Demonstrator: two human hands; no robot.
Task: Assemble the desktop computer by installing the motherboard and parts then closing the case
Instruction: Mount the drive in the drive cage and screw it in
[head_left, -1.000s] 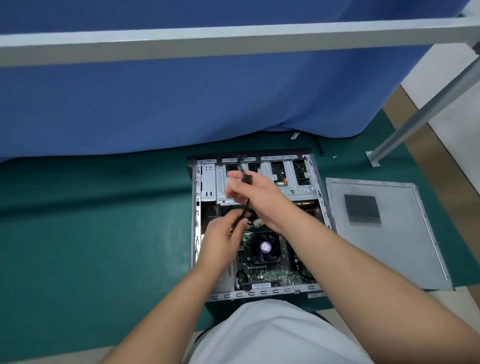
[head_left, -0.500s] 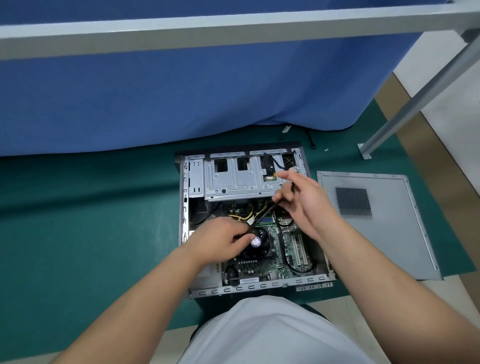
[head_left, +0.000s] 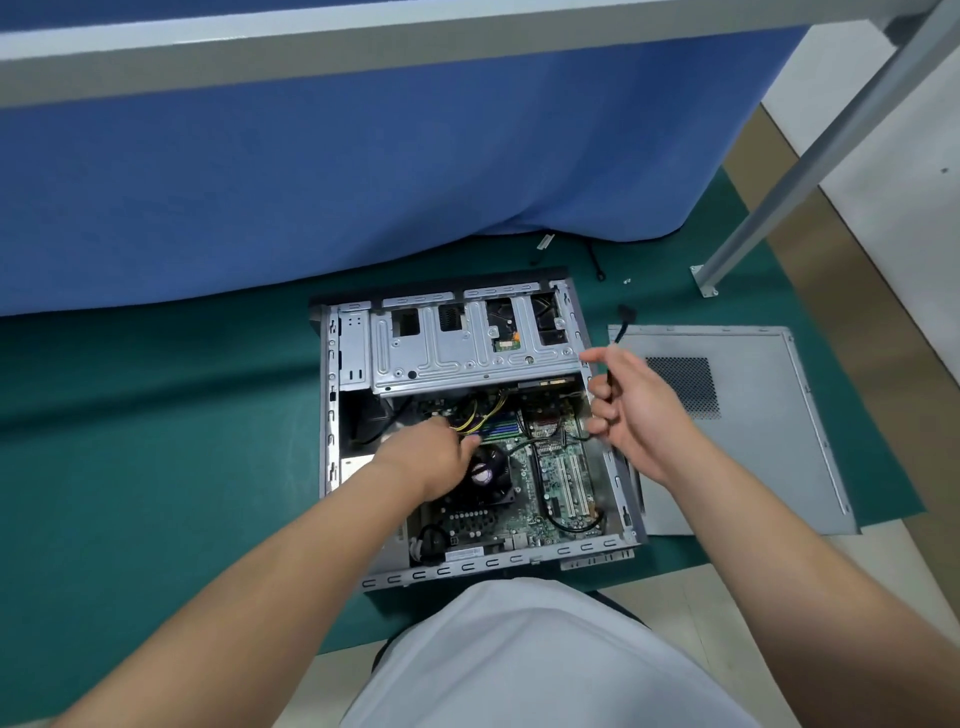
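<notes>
While the open case (head_left: 332, 415) lies flat on the green mat (head_left: 156, 441), motherboard (head_left: 550, 467) seated inside: right hand (head_left: 631, 410) grips a black cable (head_left: 615, 348), connector end up and away, long axis running back toward the board. Left hand (head_left: 426, 457), nearer the sockets, rests among the yellow wires (head_left: 475, 413); grasp cannot be told. Side panel (head_left: 769, 415) lies off, right.

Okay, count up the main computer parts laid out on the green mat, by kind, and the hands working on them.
Open computer case: 1
Detached side panel: 1
Motherboard inside the case: 1
CPU cooler fan: 1
Black cable held up: 1
Hands: 2, left hand inside the case, right hand gripping the cable
Total: 7
</notes>
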